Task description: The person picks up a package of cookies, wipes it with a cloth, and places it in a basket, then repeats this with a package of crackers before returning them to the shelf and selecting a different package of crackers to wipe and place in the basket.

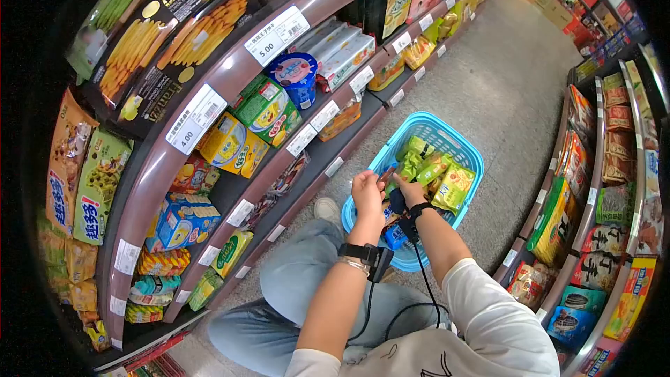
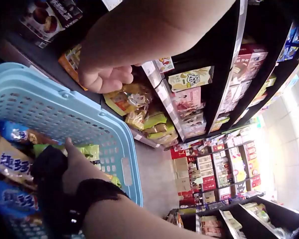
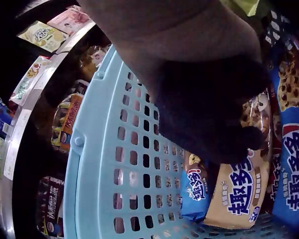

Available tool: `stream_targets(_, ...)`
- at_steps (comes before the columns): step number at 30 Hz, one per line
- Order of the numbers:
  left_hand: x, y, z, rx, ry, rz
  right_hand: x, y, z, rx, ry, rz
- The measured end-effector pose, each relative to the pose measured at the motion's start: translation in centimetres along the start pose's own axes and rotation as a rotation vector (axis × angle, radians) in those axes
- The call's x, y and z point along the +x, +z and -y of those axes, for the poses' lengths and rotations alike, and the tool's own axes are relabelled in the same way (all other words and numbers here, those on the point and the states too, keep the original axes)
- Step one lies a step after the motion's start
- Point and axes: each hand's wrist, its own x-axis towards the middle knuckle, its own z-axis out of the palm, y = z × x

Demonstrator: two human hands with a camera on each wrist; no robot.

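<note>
My left hand (image 1: 368, 195) hangs over the near left rim of the blue basket (image 1: 473, 146), fingers loosely curled. In the left wrist view no thing shows in that hand (image 2: 103, 77). My right hand (image 1: 412, 194) reaches over the basket, its thumb straight; a black wrist device covers much of it, and I cannot tell whether it holds anything. Green snack packs (image 1: 452, 187) lie at the basket's far side, close by the right hand. Below that hand in the right wrist view are a tan cookie pack (image 3: 236, 191) and blue cookie packs (image 3: 293, 164).
Shelves of boxed and bagged snacks curve along the left, with price tags (image 1: 277, 33) on their edges. A lower shelf (image 1: 555, 188) of packets stands on the right. Grey aisle floor (image 1: 481, 63) runs between them. Black cables (image 1: 426, 272) hang from the wrist devices.
</note>
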Motion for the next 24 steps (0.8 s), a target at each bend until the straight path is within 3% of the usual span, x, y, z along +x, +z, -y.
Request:
stream_targets(6, -0.1, 1.3, -0.2, -0.068, -0.016, 0.048, 0.8, 1.0, -0.7, -0.051, -0.044, -0.109)
stream_targets(14, 0.1, 0.6, -1.2, -0.103, 0.001, -0.003, -2.3, -0.9, -0.9, -0.107, -0.279, -0.108)
stream_targets(18, 0.4, -0.9, -1.0, -0.021, -0.022, 0.045, -6.2, -4.3, 0.2, -0.101, -0.331, 0.005)
stream_targets(21, -0.3, -1.8, -0.8, 0.151, 0.022, 0.135, -10.8, -9.1, 2.7, 0.049, -0.340, 0.221)
stream_targets(24, -1.8, -1.9, -0.4, 0.233, 0.169, 0.339, -13.7, -13.5, 3.7, 0.028, -0.482, 0.344)
